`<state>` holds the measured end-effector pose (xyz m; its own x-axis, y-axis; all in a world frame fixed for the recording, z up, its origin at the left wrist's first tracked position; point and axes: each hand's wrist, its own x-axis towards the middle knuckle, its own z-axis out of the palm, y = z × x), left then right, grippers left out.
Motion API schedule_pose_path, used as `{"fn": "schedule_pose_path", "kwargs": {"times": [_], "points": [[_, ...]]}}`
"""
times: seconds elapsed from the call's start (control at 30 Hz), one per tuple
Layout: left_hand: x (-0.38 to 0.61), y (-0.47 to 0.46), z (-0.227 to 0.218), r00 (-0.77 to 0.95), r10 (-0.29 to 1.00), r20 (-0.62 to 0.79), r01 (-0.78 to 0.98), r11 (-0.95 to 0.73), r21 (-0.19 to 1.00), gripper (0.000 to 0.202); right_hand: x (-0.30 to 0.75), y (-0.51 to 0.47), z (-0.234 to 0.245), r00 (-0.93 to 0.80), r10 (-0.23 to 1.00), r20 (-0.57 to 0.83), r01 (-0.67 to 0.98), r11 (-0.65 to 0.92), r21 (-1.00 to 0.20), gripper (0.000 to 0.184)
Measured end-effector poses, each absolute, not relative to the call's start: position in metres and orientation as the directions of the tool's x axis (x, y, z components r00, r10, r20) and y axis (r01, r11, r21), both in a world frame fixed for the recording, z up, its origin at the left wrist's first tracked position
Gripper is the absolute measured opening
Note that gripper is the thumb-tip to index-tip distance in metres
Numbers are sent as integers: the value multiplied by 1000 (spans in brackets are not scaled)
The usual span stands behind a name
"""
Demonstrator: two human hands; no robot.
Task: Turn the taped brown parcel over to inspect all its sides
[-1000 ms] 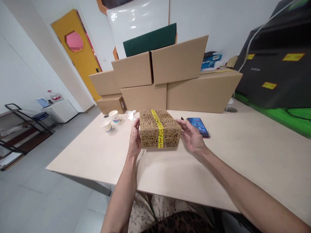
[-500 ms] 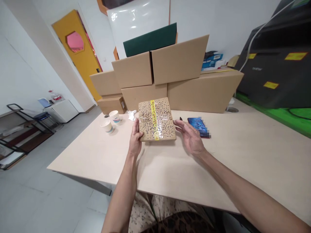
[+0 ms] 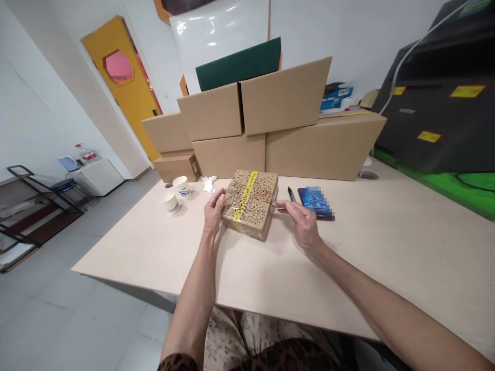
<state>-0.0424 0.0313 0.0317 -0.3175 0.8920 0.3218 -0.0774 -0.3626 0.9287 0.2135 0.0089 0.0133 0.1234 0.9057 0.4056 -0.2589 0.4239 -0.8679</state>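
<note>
A small speckled cardboard box with a yellow tape strip over its top lies on the pale table, turned at an angle. My left hand holds its left corner, fingers curled on the edge. My right hand touches its right side with the fingers stretched out.
A black marker and a blue phone lie just right of the box. Two paper cups and a crumpled tissue sit to the left. Large cardboard boxes are stacked along the table's far edge. A black machine stands at right.
The box was tipped up on its edge, then laid flat again and turned at an angle. Both hands stayed at its sides.
</note>
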Motion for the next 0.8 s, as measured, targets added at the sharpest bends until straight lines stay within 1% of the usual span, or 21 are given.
{"fn": "schedule_pose_path", "kwargs": {"times": [0.07, 0.13, 0.2, 0.27, 0.33, 0.4, 0.43, 0.5, 0.53, 0.63, 0.7, 0.73, 0.77, 0.8], "points": [[-34, 34, 27, -340, 876, 342, -55, -382, 923, 62, 222, 19, 9, 230, 893, 387, -201, 432, -879, 34], [-28, 33, 24, -321, 879, 351, -46, -385, 922, 64, 231, 32, 4, 318, 871, 375, -146, 435, -888, 34], [-25, 32, 21, -291, 889, 354, -52, -385, 922, 68, 241, 47, -2, 345, 871, 350, -134, 415, -900, 40], [-24, 32, 20, -272, 897, 348, -70, -379, 923, 72, 247, 61, -6, 319, 898, 303, -159, 366, -917, 52], [-23, 35, 19, -264, 904, 338, -88, -371, 924, 75, 249, 71, -9, 256, 934, 249, -199, 303, -932, 64], [-21, 41, 18, -258, 908, 329, -107, -365, 925, 77, 248, 77, -9, 189, 957, 220, -225, 261, -939, 71], [-20, 44, 18, -269, 908, 321, -113, -361, 926, 78, 248, 77, -10, 166, 962, 218, -226, 252, -941, 71], [-22, 50, 16, -342, 889, 305, -84, -352, 932, 76, 247, 75, -11, 151, 962, 228, -214, 257, -942, 67], [-24, 52, 16, -404, 864, 299, -41, -344, 938, 72, 246, 73, -12, 156, 959, 237, -208, 267, -941, 64], [-39, 47, 18, -609, 726, 320, 161, -282, 946, 57, 247, 66, -17, 195, 945, 264, -204, 303, -931, 51], [-51, 35, 22, -666, 659, 350, 276, -219, 936, 54, 247, 64, -21, 231, 933, 275, -197, 321, -926, 44], [-56, 26, 24, -638, 681, 358, 322, -186, 928, 56, 247, 63, -22, 249, 929, 273, -188, 323, -927, 42], [-59, 18, 27, -593, 734, 332, 349, -137, 927, 60, 246, 63, -22, 266, 926, 268, -178, 320, -930, 41], [-60, 9, 29, -541, 798, 264, 351, -70, 934, 65, 246, 62, -22, 279, 925, 259, -167, 313, -935, 42]]}}
